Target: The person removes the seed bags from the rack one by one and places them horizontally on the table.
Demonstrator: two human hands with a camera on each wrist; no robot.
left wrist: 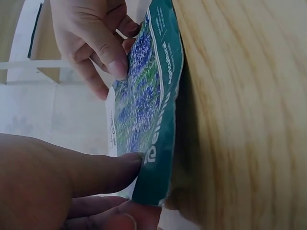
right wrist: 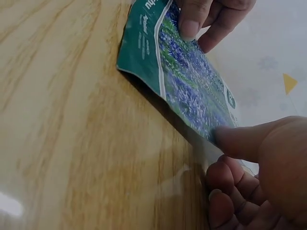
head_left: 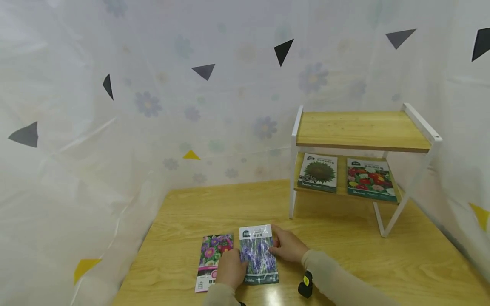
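A seed packet with purple lavender-like flowers (head_left: 258,255) is held between both hands, low over the wooden table. The left hand (head_left: 231,268) pinches its left edge, thumb on the printed front and fingers beneath, as the left wrist view shows. On the opposite edge, the right hand (head_left: 288,245) pinches it the same way, its thumb (right wrist: 240,141) on the front. In the right wrist view the packet's green lower end (right wrist: 141,52) sits just above the wood. A second packet with pink and purple daisy-like blooms (head_left: 209,253) lies to the left, partly covered by the left hand.
A two-tier wooden shelf with white metal sides (head_left: 363,127) stands at the back right. On its lower board lie a sunflower packet (head_left: 318,172) and a packet with red and mixed flowers (head_left: 370,179). A pale patterned sheet (head_left: 229,106) hangs behind the table (head_left: 183,208).
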